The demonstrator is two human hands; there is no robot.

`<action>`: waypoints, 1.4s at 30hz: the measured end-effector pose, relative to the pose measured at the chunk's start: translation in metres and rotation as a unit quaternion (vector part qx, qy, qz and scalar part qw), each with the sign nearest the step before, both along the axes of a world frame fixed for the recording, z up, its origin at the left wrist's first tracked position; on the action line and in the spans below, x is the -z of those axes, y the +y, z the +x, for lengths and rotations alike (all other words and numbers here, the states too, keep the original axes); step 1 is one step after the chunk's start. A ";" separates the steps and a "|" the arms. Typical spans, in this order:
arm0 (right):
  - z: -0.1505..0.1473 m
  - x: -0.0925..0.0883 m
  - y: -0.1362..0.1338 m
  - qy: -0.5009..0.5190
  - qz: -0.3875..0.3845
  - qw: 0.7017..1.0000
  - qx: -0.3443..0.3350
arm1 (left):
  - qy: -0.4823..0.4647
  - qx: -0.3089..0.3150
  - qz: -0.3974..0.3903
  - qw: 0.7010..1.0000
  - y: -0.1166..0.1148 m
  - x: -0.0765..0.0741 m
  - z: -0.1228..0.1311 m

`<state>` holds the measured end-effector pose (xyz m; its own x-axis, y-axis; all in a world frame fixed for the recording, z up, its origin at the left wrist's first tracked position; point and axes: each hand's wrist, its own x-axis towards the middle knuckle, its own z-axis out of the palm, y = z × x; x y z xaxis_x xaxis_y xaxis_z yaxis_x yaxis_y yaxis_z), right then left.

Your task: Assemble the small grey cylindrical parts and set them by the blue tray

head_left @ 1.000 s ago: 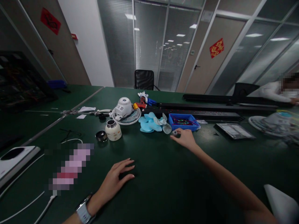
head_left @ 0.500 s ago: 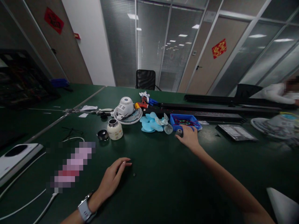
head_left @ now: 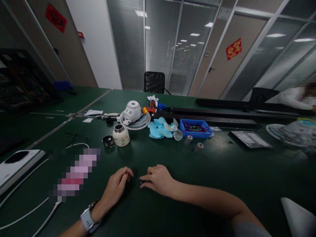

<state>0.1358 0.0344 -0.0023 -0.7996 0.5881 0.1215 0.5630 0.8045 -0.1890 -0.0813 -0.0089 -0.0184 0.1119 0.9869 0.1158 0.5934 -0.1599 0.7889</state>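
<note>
Right hand (head_left: 158, 179): thumb and forefinger bracket one small, dark, ring-ended piece (head_left: 141, 182) at the near middle of the smooth green tabletop (head_left: 148, 217) — pinched or merely flanked, I cannot tell. Left hand (head_left: 118, 183), just beside: fingers loosely curled, palm hidden from me. Beyond: two short metal cylinders (head_left: 189, 140); one blue plastic tray (head_left: 198, 134) of tangled wires (head_left: 192, 128); one opaque blue rotor (head_left: 155, 132); one translucent rotor (head_left: 177, 135). Far right: one person (head_left: 287, 98) in white, partly cut off.
</note>
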 end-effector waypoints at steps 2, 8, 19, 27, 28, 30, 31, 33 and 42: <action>0.000 0.010 0.002 0.033 -0.008 0.999 0.004 | 0.006 0.003 0.000 1.000 0.001 0.000 0.000; 0.020 -0.005 0.014 0.088 -0.008 0.995 0.041 | 0.026 0.014 -0.002 1.000 0.001 0.001 -0.001; 0.171 -0.056 0.112 -0.011 0.139 0.875 0.463 | 0.040 0.019 -0.016 0.999 0.000 -0.003 0.000; 0.171 -0.037 0.116 -0.007 0.136 0.872 0.470 | 0.044 0.015 -0.007 0.999 0.000 -0.004 0.001; 0.171 -0.038 0.116 -0.005 0.139 0.871 0.470 | 0.043 0.014 -0.005 0.999 0.000 -0.004 0.002; 0.172 -0.040 0.117 -0.009 0.133 0.874 0.467 | 0.040 0.016 -0.002 0.999 0.000 -0.004 0.002; 0.173 -0.041 0.117 -0.013 0.127 0.876 0.465 | 0.039 0.017 0.000 0.999 0.000 -0.004 0.002; 0.173 -0.042 0.117 -0.019 0.116 0.879 0.463 | 0.039 0.020 0.004 0.999 0.000 -0.002 0.001; 0.180 -0.039 0.118 -0.003 0.105 0.886 0.451 | 0.051 0.026 0.008 0.998 0.000 -0.003 0.001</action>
